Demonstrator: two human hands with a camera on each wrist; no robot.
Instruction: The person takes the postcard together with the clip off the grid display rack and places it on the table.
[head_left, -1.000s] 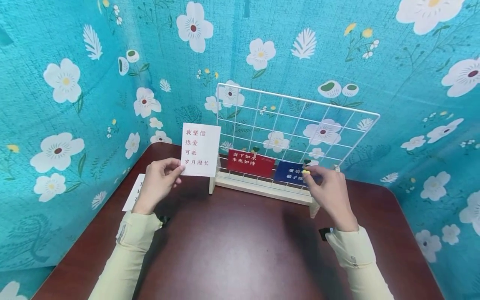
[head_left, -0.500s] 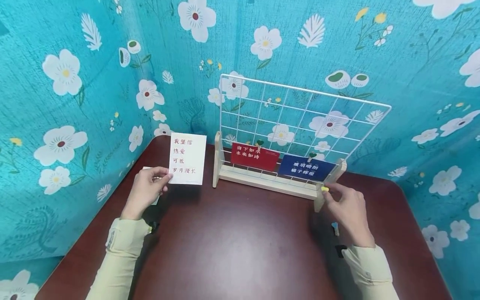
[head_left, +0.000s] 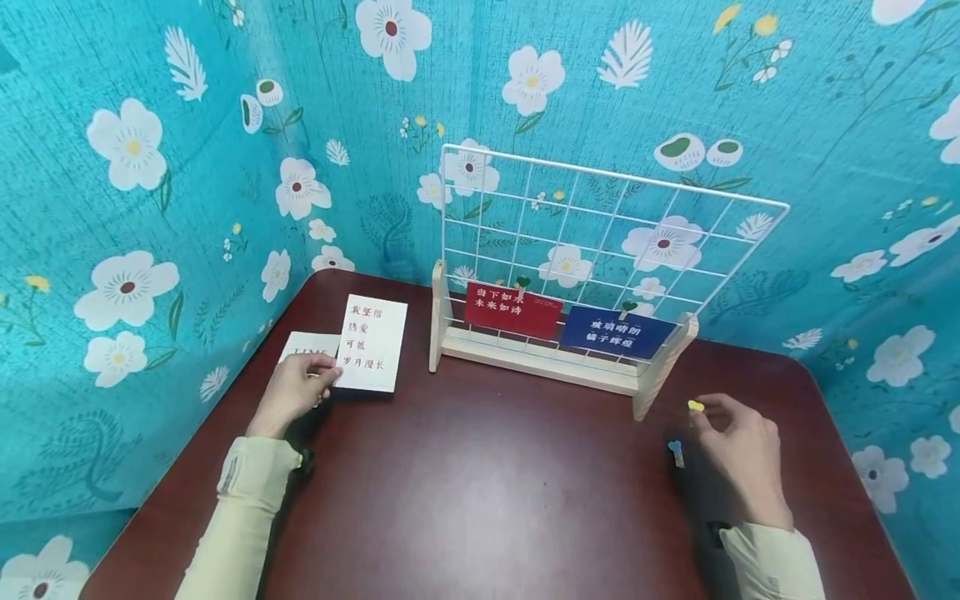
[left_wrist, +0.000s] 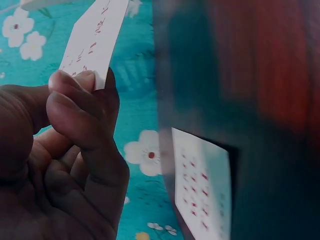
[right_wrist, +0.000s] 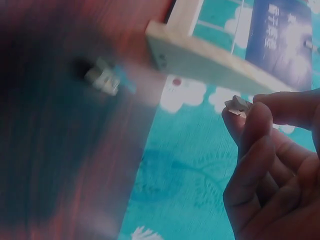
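Note:
Between thumb and fingers, my left hand pinches the lower left edge of a white card printed with red characters. In the left wrist view the raised card tilts away, its lower edge in the fingertips. My right hand, right of the rack, pinches a mini clothespin with a yellow top; the fingers cover most of it. Its pale end pokes out in the right wrist view. A second mini clothespin, blue-topped, lies on the table just left of that hand.
A white wire grid rack on a wooden base stands at the back. Green-topped clips hold a red card and a blue card low on it. Another white card lies behind my left hand. Floral curtain surrounds the table.
My right hand has drawn back from the blue card toward the right with the yellow-topped clothespin. The left hand has moved left, away from the rack, and lowered the white card.

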